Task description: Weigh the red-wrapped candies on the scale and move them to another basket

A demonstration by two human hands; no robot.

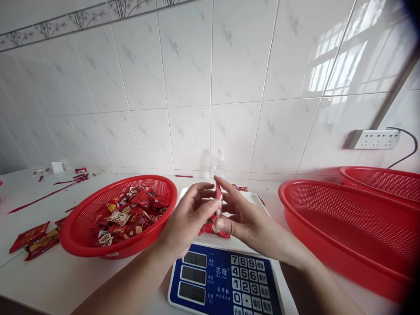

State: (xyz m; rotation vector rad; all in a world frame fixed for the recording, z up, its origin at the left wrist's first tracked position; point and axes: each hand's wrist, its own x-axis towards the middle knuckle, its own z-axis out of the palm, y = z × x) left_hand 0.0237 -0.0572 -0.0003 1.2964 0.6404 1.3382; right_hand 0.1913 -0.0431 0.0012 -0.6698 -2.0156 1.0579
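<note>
One red packet (218, 191) is best steadied lightly by its edges, upright between the left hand (193, 211), clamped on it, and the right hand (244, 218), whose grip cannot be told, with other packets (223, 234) on the scale (220, 302) just below both hands and a filled basket (74, 248) left of them.

Glossy white marbled wall tiles (187, 78), bamboo-patterned border (88, 18), barred-window reflection (339, 68) at right, power sockets (376, 139), white tabletop (42, 278).
</note>
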